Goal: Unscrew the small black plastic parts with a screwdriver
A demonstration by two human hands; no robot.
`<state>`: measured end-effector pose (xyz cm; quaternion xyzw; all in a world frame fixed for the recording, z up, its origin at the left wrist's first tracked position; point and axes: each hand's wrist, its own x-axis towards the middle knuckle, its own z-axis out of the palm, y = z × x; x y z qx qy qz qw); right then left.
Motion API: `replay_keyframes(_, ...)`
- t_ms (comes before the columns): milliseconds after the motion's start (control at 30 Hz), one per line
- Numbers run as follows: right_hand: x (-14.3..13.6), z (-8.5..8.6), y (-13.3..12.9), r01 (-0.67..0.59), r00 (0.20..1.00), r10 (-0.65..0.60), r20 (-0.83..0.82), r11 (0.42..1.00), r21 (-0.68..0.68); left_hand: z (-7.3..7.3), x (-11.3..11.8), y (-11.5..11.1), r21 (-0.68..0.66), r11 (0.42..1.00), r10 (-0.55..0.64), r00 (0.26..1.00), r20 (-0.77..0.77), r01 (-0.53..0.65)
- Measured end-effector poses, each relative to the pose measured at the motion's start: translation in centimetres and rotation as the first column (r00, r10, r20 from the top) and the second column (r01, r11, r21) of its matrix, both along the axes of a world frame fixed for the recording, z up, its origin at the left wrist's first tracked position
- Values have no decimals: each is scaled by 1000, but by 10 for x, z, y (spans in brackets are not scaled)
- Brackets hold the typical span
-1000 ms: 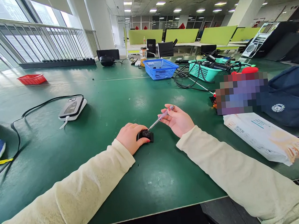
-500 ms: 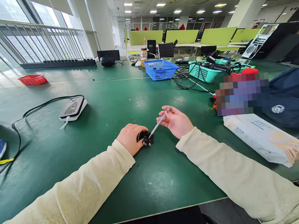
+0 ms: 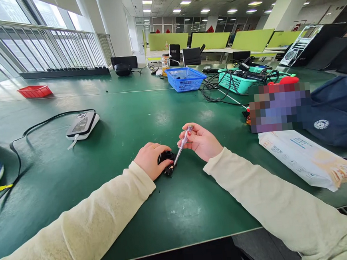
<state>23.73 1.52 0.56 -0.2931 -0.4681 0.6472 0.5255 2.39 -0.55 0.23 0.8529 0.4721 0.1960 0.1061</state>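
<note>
On the green table point(image 3: 125, 121), a blue basket point(image 3: 188, 84) stands beyond the hands with a few small dark items in it, too shaded to name. To its right, a teal basket point(image 3: 230, 82) is heaped with black cables and dark devices, some of the cables point(image 3: 214, 94) spilling over the side onto the tabletop. A red tray point(image 3: 34, 92) sits far to the left, its inside hard to see, and a jar point(image 3: 165, 62) with amber contents stands behind the blue basket.

The white package point(image 3: 304, 157) at right carries blue and orange print (too small and slanted to read), and the navy bag point(image 3: 340, 109) bears a round white emblem whose lettering is illegible. A pixelated patch covers whatever lies beside the bag.

Near the front edge of the table, the left hand point(image 3: 151, 159) is closed over a black part point(image 3: 165, 156), fingers and thumb hiding much of its shape. The right hand point(image 3: 203, 141) grips a slim screwdriver point(image 3: 182, 146) with a clear handle, slanted down to the part; exactly where its tip meets it cannot be told.
</note>
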Motion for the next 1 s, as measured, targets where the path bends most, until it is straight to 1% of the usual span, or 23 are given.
replay_keyframes(167,0,-2,0,-115,992,115,44,993,0,0,0,0,-2,1000,-3,1000,-6,3)
replay_keyframes(267,0,-1,0,-117,992,117,56,993,-1,0,0,0,1,1000,6,1000,-7,-6)
replay_keyframes(333,2,0,1,-60,997,60,39,998,5,0,-1,0,-5,1000,-1,1000,-17,1)
replay_keyframes(400,4,0,2,41,999,-41,13,999,15,0,-1,-1,-13,1000,-20,999,-31,20)
replay_keyframes(533,8,0,6,242,970,-242,-15,968,61,0,-1,-3,-12,999,-33,999,-42,33)
replay_keyframes(600,9,-1,7,298,954,-298,-15,950,95,1,-1,-4,-14,999,-30,999,-45,29)
replay_keyframes(667,9,-1,8,319,947,-320,-8,939,129,2,0,-3,-23,999,-23,999,-49,22)
replay_keyframes(800,5,-1,4,274,957,-288,36,937,216,2,0,-1,-36,999,3,999,-50,-5)
replay_keyframes(900,2,0,-2,209,958,-258,125,927,311,2,0,0,-39,999,15,999,-52,-17)
replay_keyframes(1000,-2,2,-8,164,947,-255,196,908,385,0,-1,1,-45,999,15,999,-50,-18)
